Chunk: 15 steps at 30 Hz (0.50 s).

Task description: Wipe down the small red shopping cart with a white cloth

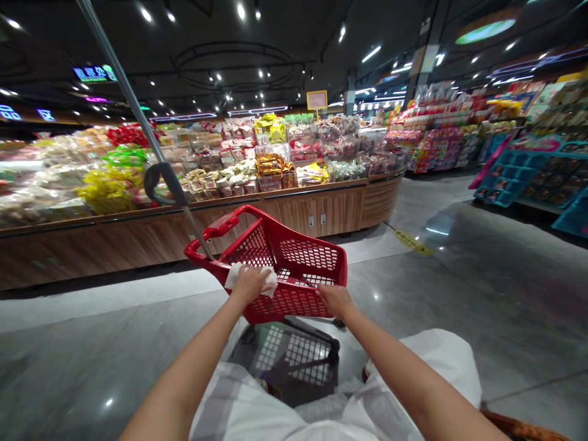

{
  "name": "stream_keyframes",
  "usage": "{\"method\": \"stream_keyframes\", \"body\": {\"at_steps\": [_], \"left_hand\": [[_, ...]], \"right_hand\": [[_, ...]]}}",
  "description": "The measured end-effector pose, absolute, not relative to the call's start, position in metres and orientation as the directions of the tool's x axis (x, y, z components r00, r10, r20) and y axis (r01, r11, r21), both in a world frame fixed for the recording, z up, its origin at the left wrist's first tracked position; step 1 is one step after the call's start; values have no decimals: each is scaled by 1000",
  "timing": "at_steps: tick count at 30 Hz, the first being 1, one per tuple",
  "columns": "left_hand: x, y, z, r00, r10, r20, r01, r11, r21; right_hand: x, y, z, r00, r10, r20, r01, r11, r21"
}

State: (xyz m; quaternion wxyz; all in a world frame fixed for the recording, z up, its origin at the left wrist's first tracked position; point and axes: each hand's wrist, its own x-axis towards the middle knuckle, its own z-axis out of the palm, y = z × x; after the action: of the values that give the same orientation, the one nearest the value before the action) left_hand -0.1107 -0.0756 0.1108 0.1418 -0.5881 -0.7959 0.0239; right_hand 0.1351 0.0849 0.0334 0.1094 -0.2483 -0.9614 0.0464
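A red plastic shopping basket [294, 251] sits tilted in front of me, its mesh walls empty inside. My left hand [250, 283] presses a white cloth [272, 280] against the basket's near rim, fingers closed on the cloth. My right hand [336, 299] grips the near right rim of the basket. A grey pull handle [160, 171] rises from the basket's left end toward the upper left. The basket's shadow falls on the floor between my knees.
A long wooden display counter [294, 208] piled with packaged snacks [239, 159] curves across the left and middle. Blue shelving [533, 174] and stacked goods [441, 131] stand at the right. Polished grey floor [459, 288] stretches right; a yellow floor sticker [412, 241] lies near the counter's end.
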Motion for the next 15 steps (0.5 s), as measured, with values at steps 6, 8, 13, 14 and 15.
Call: {"method": "stream_keyframes", "body": {"at_steps": [6, 8, 13, 14, 15], "left_hand": [[-32, -28, 71, -113, 976, 184, 974, 146, -175], [-14, -16, 64, -63, 981, 186, 981, 96, -170], [-35, -24, 79, -2, 995, 102, 989, 17, -144], [-49, -31, 86, -36, 996, 80, 988, 47, -147], [-64, -39, 93, -89, 993, 75, 982, 100, -160]], "right_hand": [[134, 85, 34, -853, 486, 189, 464, 873, -150], [134, 86, 34, -854, 493, 167, 473, 869, -147], [136, 87, 39, -856, 496, 144, 476, 866, -153], [136, 87, 40, -858, 493, 145, 473, 868, -153], [137, 87, 40, -858, 493, 146, 473, 868, -151]]}}
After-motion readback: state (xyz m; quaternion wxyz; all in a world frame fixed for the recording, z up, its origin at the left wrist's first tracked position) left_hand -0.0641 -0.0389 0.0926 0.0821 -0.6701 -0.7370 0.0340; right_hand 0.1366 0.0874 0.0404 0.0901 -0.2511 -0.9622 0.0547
